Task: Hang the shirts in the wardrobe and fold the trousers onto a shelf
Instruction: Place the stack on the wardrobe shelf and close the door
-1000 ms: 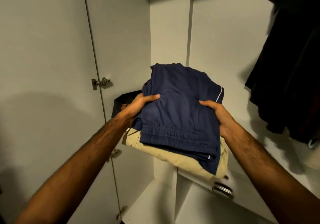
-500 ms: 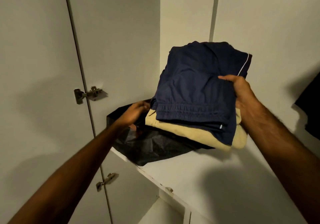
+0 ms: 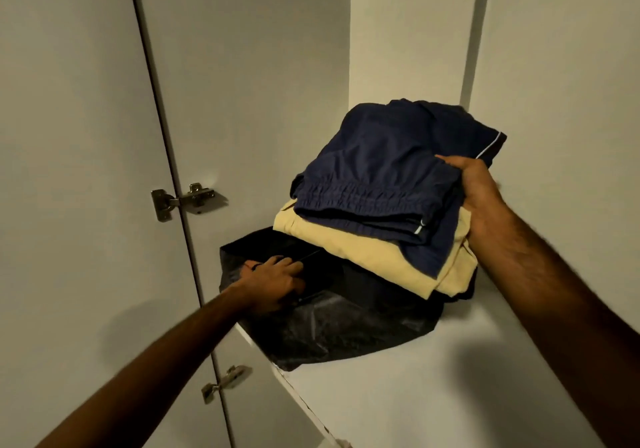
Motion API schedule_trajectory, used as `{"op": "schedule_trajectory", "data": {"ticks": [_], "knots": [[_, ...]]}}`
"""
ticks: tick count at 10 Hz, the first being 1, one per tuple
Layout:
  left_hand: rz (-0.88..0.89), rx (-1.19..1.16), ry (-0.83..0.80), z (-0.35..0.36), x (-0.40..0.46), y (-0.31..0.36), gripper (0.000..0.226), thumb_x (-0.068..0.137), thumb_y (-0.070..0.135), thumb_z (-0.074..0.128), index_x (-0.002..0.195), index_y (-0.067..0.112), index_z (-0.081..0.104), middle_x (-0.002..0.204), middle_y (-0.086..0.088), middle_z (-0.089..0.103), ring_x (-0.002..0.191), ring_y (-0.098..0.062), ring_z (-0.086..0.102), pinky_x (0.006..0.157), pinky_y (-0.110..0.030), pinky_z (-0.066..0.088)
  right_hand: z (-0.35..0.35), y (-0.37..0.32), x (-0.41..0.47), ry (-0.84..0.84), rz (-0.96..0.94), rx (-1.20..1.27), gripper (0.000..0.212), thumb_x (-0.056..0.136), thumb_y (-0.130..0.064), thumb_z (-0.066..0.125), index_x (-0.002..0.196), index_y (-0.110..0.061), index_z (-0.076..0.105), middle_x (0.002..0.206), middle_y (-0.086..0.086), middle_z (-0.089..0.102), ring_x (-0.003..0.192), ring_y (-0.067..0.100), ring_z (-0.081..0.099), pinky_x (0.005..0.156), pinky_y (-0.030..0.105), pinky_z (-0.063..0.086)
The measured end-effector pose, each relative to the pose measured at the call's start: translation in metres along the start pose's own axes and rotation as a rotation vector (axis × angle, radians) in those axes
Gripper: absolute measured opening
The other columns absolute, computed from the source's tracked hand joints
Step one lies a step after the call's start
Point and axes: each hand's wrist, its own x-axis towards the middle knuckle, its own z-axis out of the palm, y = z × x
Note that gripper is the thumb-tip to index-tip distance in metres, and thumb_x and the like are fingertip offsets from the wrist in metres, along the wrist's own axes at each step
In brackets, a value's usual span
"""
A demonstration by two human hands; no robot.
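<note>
head view showed soft, floppy folded trousers (image 3: pixel 381 205) at centre right over the shelf (image 3: pixel 398 388), right hand (image 3: pixel 481 191) gripping their edge, left hand (image 3: pixel 273 281) gripping a dark bag (image 3: pixel 346 330); likely best supported underneath.

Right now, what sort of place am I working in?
Most likely the inside of a white wardrobe: an open door on metal hinges, a white shelf bearing a black fabric bin, and folded navy trousers over beige ones.

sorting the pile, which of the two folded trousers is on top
The navy trousers with the gathered waistband lie on top; the beige trousers sit beneath, held by the right hand.
</note>
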Motion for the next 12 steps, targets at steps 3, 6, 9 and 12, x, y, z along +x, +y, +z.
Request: {"op": "schedule_trajectory", "data": {"ticks": [3, 6, 9, 12], "knots": [[0.138, -0.145, 0.443, 0.023, -0.083, -0.012, 0.011, 0.093, 0.02, 0.055, 0.105, 0.019, 0.055, 0.09, 0.002, 0.062, 0.081, -0.014, 0.059, 0.102, -0.03, 0.04, 0.047, 0.045, -0.019, -0.068, 0.141, 0.031, 0.031, 0.105, -0.009, 0.034, 0.087, -0.009, 0.059, 0.074, 0.001, 0.061, 0.072, 0.027, 0.061, 0.048, 0.017, 0.051], [0.164, -0.34, 0.241, 0.014, -0.1, -0.006, 0.013, 0.079, 0.018, 0.059, 0.081, 0.026, 0.049, 0.075, 0.009, 0.051, 0.069, -0.004, 0.039, 0.07, -0.009, 0.026, 0.125, 0.098, -0.016, -0.033, 0.255, 0.271, 0.017, 0.088, -0.016, 0.057, 0.087, -0.001, 0.067, 0.077, 0.013, 0.064, 0.063, 0.025, 0.063, 0.049, 0.021, 0.05], [0.161, -0.47, 0.131, 0.021, -0.134, -0.012, 0.013, 0.082, 0.016, 0.057, 0.081, 0.023, 0.047, 0.077, 0.008, 0.051, 0.068, -0.007, 0.045, 0.062, -0.019, 0.038, 0.033, 0.252, 0.029, 0.196, 0.387, 0.207, 0.062, 0.072, -0.03, 0.08, 0.121, 0.004, 0.061, 0.117, 0.016, 0.067, 0.095, 0.032, 0.07, 0.068, 0.036, 0.059], [0.081, -0.384, -0.013, 0.019, -0.095, 0.001, 0.045, 0.096, 0.062, 0.047, 0.12, 0.026, 0.058, 0.102, 0.005, 0.067, 0.088, -0.008, 0.062, 0.073, -0.017, 0.04, 0.02, 0.249, 0.057, 0.342, 0.388, 0.199, 0.052, 0.08, -0.018, 0.071, 0.121, 0.011, 0.06, 0.118, 0.022, 0.066, 0.095, 0.036, 0.068, 0.051, 0.029, 0.056]]}}
